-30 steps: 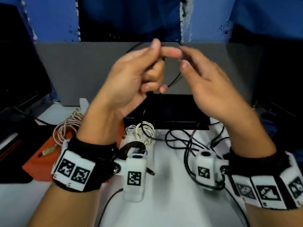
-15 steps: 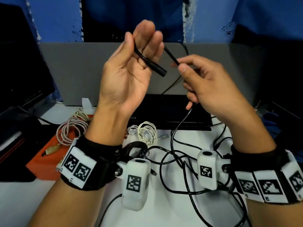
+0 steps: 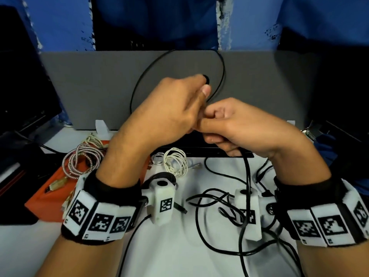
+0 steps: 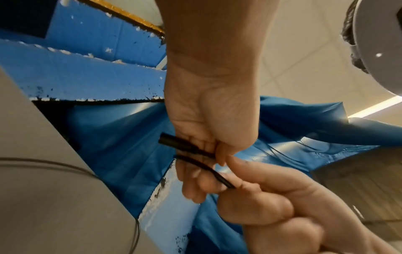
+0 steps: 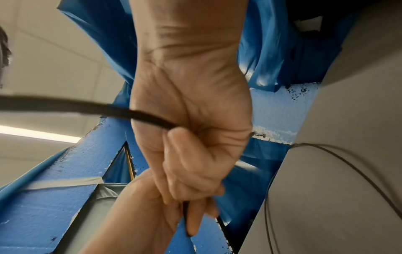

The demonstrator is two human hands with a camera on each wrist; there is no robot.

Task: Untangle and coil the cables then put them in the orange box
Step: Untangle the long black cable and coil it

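A: How many cables can you count?

B: Three coils plus one loose. The black cable (image 3: pixel 246 176) forms one raised loop at upper centre and a tangle at lower right of the white table (image 3: pixel 175 252). A braided coil (image 3: pixel 79 160) lies on the orange box (image 3: pixel 52 194) at left; a white coil (image 3: pixel 175 160) sits mid-frame, a smaller white one (image 3: pixel 157 157) touching it.

A: And the hands?

B: Two, meeting at centre. The left hand (image 3: pixel 169 114) pinches the black cable's plug end (image 4: pixel 174 143) and a strand; the right hand (image 3: pixel 245 128) is fisted round the cable.

A: The room?

B: A grey panel (image 3: pixel 95 84) behind the table, blue wall (image 3: pixel 60 23) above, and a black device (image 3: pixel 199 140) under the hands.
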